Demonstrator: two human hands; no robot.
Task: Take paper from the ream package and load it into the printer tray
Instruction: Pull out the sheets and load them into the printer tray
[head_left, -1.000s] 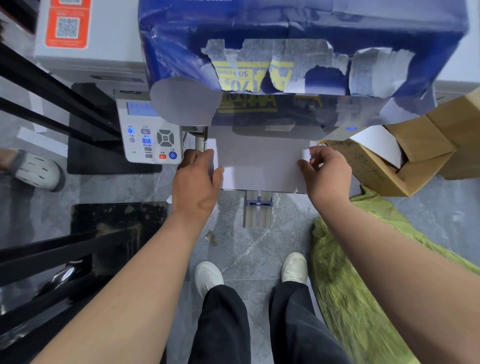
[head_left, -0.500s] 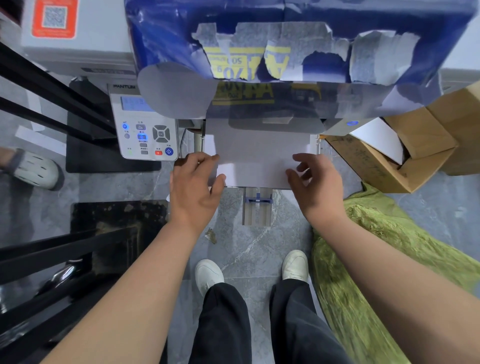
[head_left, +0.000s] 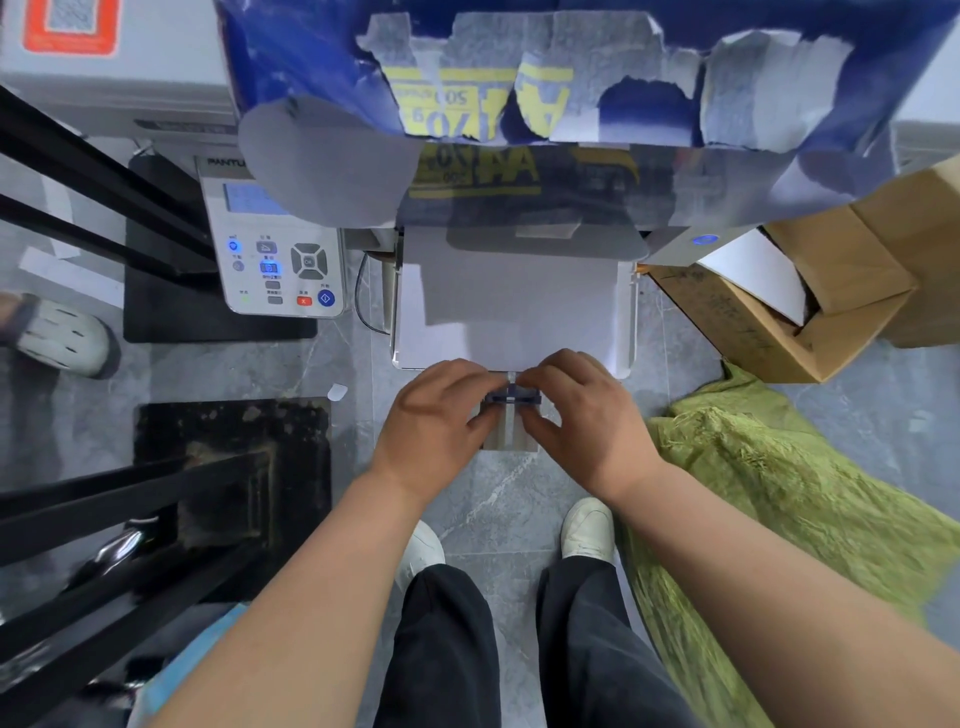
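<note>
A white paper stack (head_left: 511, 312) lies flat in the printer tray (head_left: 626, 332), which juts out toward me from the printer. The torn blue ream package (head_left: 571, 67) sits on top of the printer and fills the upper frame. My left hand (head_left: 441, 415) and my right hand (head_left: 582, 410) meet at the tray's near edge. Their fingers pinch the small blue-tabbed paper guide (head_left: 511, 399) on the tray's extension from both sides. The guide sits just in front of the paper's near edge.
The printer's control panel (head_left: 275, 260) is left of the tray. An open cardboard box (head_left: 779, 301) stands to the right, above a green cloth (head_left: 805, 509) on the floor. Black frame bars (head_left: 104, 208) run along the left. Someone's shoe (head_left: 62, 338) is at far left.
Both hands left the paper's side edges and came together at the tray's centre guide. The paper now lies settled in the tray.
</note>
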